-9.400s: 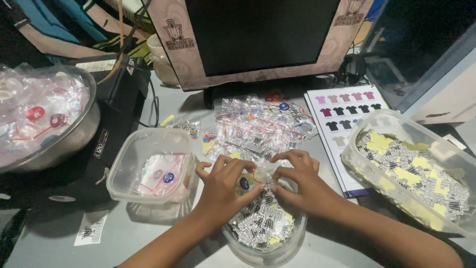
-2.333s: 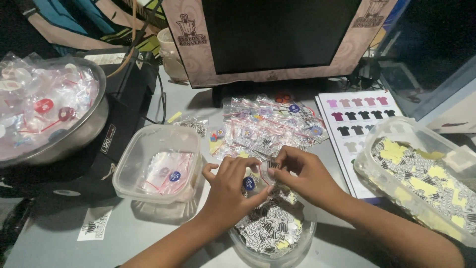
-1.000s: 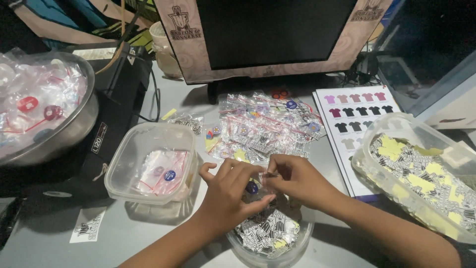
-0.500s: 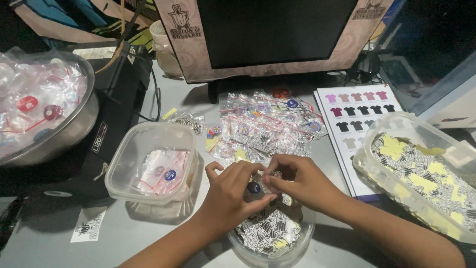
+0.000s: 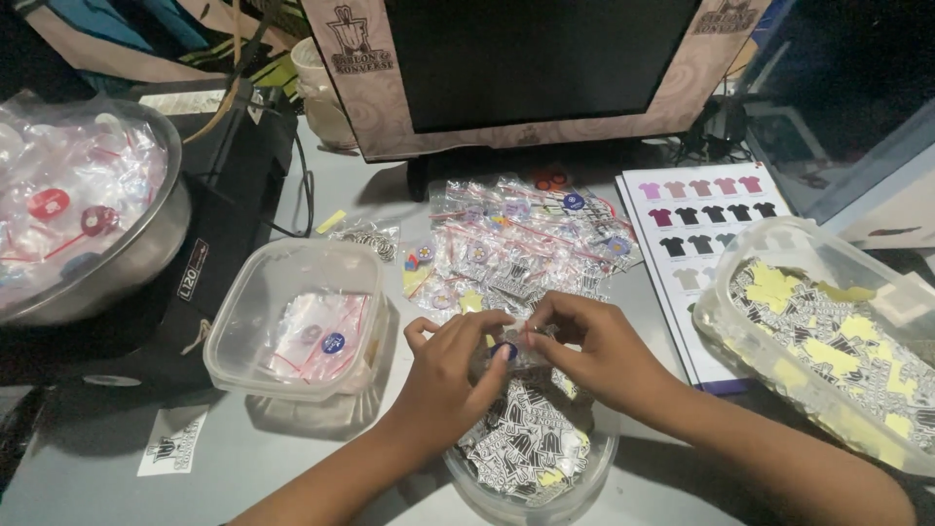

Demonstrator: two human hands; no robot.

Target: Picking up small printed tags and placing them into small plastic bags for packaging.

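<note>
My left hand (image 5: pixel 450 372) and my right hand (image 5: pixel 596 349) meet over a round clear bowl (image 5: pixel 575 487) full of black-and-white stickers. Between the fingertips of both hands is a small clear plastic bag (image 5: pixel 508 343) with a round blue badge inside. Both hands pinch this bag just above the bowl. Beyond the hands lies a pile of small clear bags with red zip strips and badges (image 5: pixel 521 239).
A clear square tub (image 5: pixel 292 321) with a few bagged badges sits left of the hands. A metal bowl (image 5: pixel 146 244) of bagged items stands far left. A clear tub of stickers (image 5: pixel 799 292) sits right, beside a shirt colour chart (image 5: pixel 696 209). A monitor (image 5: pixel 526 58) stands behind.
Over the frames my hands stay over the round bowl, working the small bag; their fingers shift slightly, and the view has tilted a little.
</note>
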